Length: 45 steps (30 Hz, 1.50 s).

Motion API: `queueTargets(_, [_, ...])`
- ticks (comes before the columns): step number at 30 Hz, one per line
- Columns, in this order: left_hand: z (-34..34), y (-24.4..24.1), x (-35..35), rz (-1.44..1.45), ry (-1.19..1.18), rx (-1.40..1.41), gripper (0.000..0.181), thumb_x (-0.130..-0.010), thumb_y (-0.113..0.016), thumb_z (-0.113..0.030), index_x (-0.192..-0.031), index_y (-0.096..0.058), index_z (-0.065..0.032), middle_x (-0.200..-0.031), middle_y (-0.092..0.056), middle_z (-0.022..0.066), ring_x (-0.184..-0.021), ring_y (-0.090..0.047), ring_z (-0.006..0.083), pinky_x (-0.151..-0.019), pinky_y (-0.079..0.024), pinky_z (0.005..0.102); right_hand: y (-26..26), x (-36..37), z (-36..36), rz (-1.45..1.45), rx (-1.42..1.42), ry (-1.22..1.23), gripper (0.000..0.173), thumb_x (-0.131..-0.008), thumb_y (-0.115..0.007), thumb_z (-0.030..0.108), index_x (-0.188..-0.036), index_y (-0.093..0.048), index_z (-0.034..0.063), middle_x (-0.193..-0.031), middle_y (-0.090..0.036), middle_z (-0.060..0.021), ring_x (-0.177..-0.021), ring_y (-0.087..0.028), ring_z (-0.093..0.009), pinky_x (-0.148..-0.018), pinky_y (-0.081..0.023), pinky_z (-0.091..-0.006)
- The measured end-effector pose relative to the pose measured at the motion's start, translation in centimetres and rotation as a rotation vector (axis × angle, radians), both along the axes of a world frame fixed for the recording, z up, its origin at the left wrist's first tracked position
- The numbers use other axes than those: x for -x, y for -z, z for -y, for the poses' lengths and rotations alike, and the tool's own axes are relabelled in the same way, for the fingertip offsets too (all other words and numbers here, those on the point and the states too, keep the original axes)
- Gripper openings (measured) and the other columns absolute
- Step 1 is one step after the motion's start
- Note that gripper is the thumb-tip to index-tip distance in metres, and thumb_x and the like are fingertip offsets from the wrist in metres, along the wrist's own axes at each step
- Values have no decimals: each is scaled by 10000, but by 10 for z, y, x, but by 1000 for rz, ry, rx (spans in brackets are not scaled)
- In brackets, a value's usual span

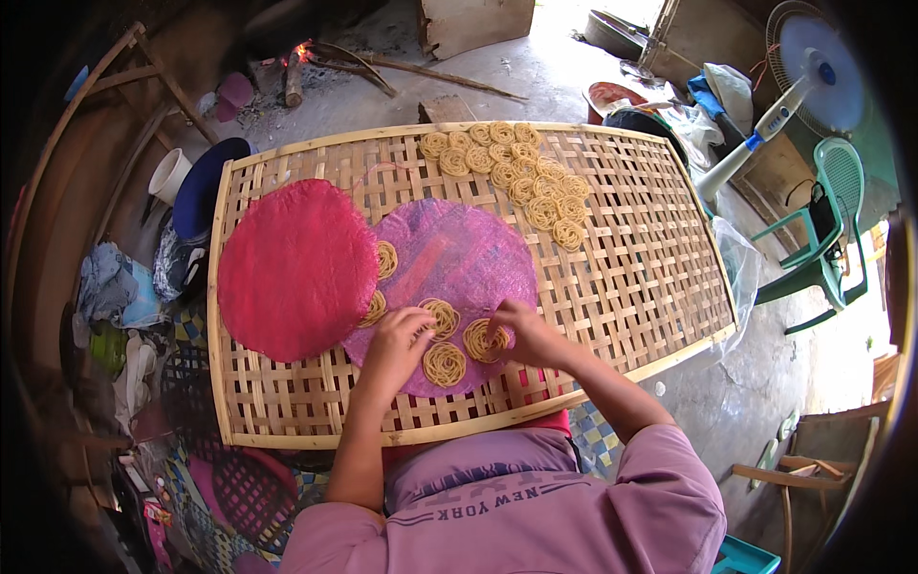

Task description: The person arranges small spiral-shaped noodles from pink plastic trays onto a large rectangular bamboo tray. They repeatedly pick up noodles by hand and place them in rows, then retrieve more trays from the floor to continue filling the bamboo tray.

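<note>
A round purple mat [473, 251] lies on a woven bamboo rack [631, 251], and several coiled noodle nests [445, 364] rest on it. My left hand [396, 344] is at the left edge of one nest [441, 319], its fingertips close together; whether they grip strands is unclear. My right hand [527, 333] bends its fingers down onto the rightmost nest [482, 340], which they partly hide. A round red mat [297, 269] lies to the left, with two nests [386, 260] beside its right edge. More nests [523, 168] stand grouped on bare weave at the rack's far side.
A wood fire [303, 54] burns on the floor beyond the rack. Blue basin [208, 188] and white bucket [170, 176] stand at left. A standing fan [817, 72] and a green plastic chair [832, 237] are at right.
</note>
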<state>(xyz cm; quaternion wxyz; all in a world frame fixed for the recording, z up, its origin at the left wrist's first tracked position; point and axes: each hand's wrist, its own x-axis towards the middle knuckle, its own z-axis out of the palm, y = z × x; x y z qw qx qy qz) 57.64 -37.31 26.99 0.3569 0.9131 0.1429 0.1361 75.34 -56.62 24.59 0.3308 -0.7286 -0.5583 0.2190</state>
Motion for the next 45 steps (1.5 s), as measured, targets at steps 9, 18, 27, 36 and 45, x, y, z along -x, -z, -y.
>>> queueTargets(9, [9, 10, -11, -101, 18, -130, 219, -802, -716, -113, -978, -632, -14, -1009, -638, 113, -1011, -585, 297, -897, -467, 389, 12, 12, 3, 79, -151, 39, 114, -785, -690, 148, -853, -641, 71, -891, -611, -103, -871, -602, -264, -778, -479, -340])
queueTargets(18, [0, 13, -6, 44, -121, -126, 207, -832, -702, -135, -976, -595, -32, -1102, -592, 108, -1043, -590, 292, -910, -480, 384, 23, -153, 64, -585, -666, 881, 167, -953, -570, 91, -1060, -579, -37, -940, -656, -98, -791, -634, -118, -691, -550, -258])
queueTargets(27, [-32, 3, 18, -64, -289, -95, 272, -867, -657, -133, -1115, -584, -47, -1247, -550, 133, -1205, -505, 296, -1010, -417, 399, 60, -208, 53, -97, -90, 1171, 256, -952, -539, 66, -1168, -621, -44, -965, -689, -162, -808, -681, -199, -720, -565, -284])
queueTargets(36, [-119, 19, 71, -444, -574, -408, 556, -986, -375, -493, -1438, -404, -171, -1538, -291, 89, -1429, -223, 320, -1163, -144, 537, 1, -12, -48, 183, -221, 125, 199, -845, -659, 54, -1040, -679, 20, -1190, -627, -148, -1139, -575, -312, -926, -494, -393])
queueTargets(45, [-165, -10, 108, -699, -961, -616, 426, -938, -558, -298, -1336, -512, -155, -1481, -393, 91, -1422, -252, 304, -1152, -158, 553, 9, 56, -81, 654, -148, -182, 245, -794, -563, 86, -999, -629, -31, -1121, -581, -119, -1045, -539, -256, -868, -489, -362])
